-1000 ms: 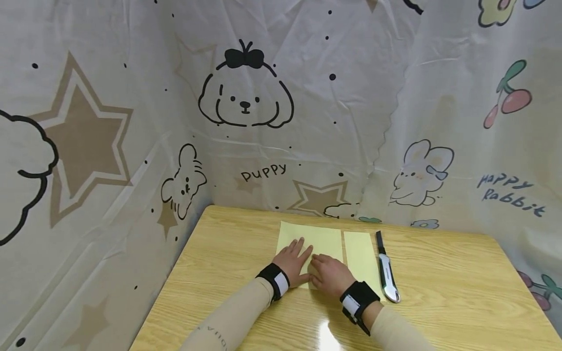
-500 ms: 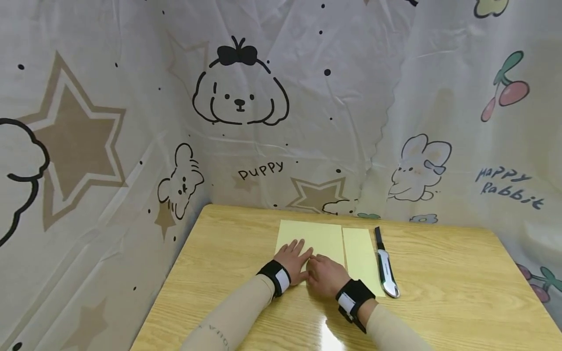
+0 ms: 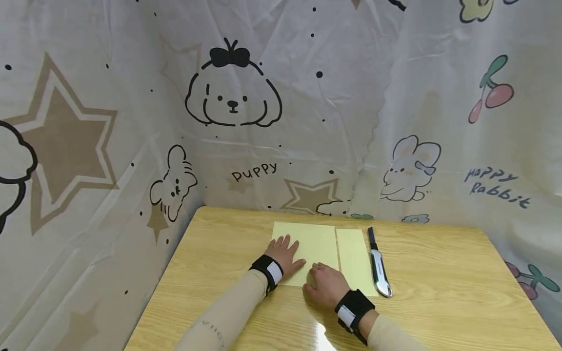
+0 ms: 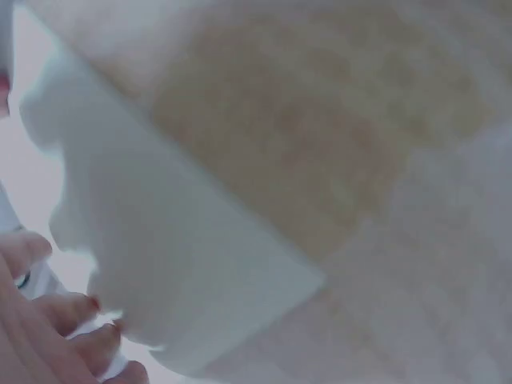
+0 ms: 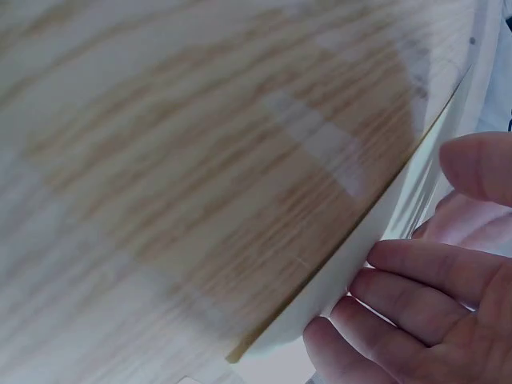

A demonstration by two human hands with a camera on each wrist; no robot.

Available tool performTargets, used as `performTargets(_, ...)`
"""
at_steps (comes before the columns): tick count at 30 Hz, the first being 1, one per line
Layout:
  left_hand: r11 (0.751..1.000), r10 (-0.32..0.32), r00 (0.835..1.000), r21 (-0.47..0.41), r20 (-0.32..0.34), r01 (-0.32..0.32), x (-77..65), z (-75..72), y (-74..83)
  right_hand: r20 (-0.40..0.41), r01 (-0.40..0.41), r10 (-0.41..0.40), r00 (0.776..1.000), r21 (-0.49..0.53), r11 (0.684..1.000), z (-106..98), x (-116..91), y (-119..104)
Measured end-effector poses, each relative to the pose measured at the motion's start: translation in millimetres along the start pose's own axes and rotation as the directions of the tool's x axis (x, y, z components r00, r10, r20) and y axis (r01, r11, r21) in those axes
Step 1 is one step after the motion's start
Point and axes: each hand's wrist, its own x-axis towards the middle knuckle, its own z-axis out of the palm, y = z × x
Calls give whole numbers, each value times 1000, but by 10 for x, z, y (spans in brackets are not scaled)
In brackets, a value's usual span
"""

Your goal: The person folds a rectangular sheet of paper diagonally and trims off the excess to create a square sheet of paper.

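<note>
A pale yellow sheet of paper lies flat on the table, with a narrower yellow strip of paper right alongside it. My left hand rests on the left part of the sheet, fingers spread. At the sheet's near edge is my right hand, with its fingers loosely bent. The right wrist view has these fingers touching the paper near its edge, the thumb held apart. In the left wrist view, fingers show over the sheet's lit surface.
A utility knife with a black blade end lies just right of the strip. The wood-grain table reaches back to a printed curtain, which also hangs along both sides.
My hands, earlier close together on the sheet, have drawn apart. The right hand has shifted slightly rightward and nearer me. The head view has turned slightly; papers and knife lie as before.
</note>
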Motion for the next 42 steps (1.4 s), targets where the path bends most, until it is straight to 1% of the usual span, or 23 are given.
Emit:
performTargets(2,999,-37,999,-11,-6,37,50,0,-39,-19,4,-4,1000,-2,1000,6,0,8)
performTargets(5,998,-66,998,-8,-21,66,109,-4,-108,-29,8,-9,1000,-8,1000,-4,8,19)
performTargets(10,992,-117,992,-58,-41,114,200,-9,-217,2,-3,3,1000,12,1000,-52,8,33)
performTargets(14,985,-152,988,-83,-5,151,300,36,-280,42,-24,22,999,44,999,-130,-24,48)
performTargets(16,984,-157,987,-81,16,158,351,61,-302,41,-28,26,999,40,999,-181,-61,58)
performTargets(18,984,-158,987,-81,21,159,384,66,-308,40,-32,30,999,40,999,-218,-118,70)
performTargets(23,979,-192,981,-72,7,192,396,49,-322,33,-17,16,999,36,999,-209,-295,47)
performTargets(27,974,-205,979,-99,18,206,423,68,-351,20,-31,30,999,23,999,-168,-377,20)
performTargets(28,973,-205,979,-107,18,205,432,68,-360,18,-43,42,999,25,999,-173,-383,12)
performTargets(30,972,-201,979,-122,19,202,409,20,-350,21,-75,74,997,40,996,-186,-390,-8)
performTargets(35,973,-197,980,-115,23,198,341,-44,-330,37,-135,133,990,43,990,-223,-375,-87)
performTargets(38,973,-194,981,-122,26,196,354,-13,-339,26,-144,143,989,12,990,-230,-349,-115)
performTargets(42,974,-187,982,-125,36,190,364,28,-351,25,-150,150,988,8,989,-231,-332,-124)
